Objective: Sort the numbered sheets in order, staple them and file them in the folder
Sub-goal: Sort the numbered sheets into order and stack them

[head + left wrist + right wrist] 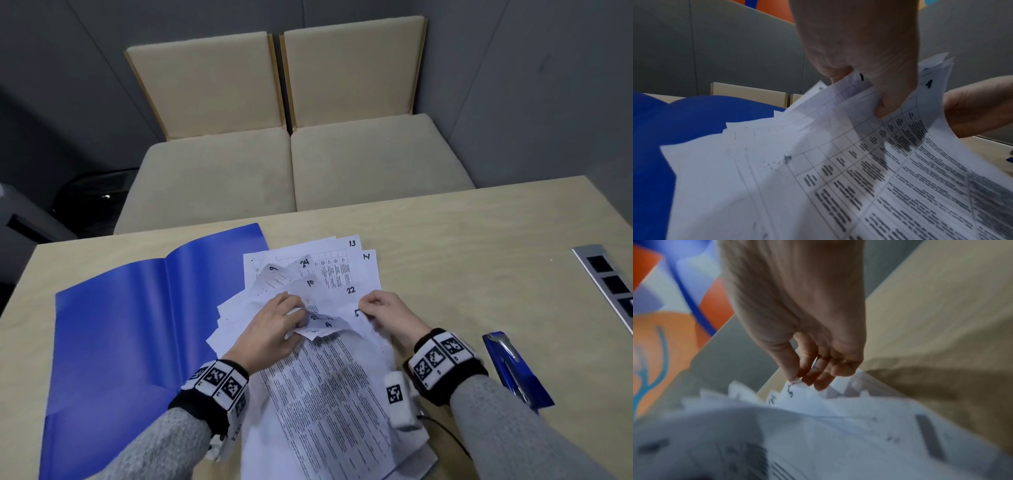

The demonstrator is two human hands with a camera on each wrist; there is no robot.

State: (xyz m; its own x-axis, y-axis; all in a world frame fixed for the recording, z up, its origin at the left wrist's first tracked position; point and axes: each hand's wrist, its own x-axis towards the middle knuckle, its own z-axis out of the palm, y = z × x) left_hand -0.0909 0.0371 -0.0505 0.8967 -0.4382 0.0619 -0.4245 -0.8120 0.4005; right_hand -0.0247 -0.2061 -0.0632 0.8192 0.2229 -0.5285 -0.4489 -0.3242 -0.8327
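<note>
While numbered sheets [329, 308] lie fanned on the table [479, 240] beside an open blue folder [120, 325], the left hand [270, 329] grips several corners to expose numbers; the right hand [383, 311] pinches sheet 5 [358, 313]. A stapler [513, 366] waits nearby.

Lower sheets [329, 411] hidden, unreadable
</note>
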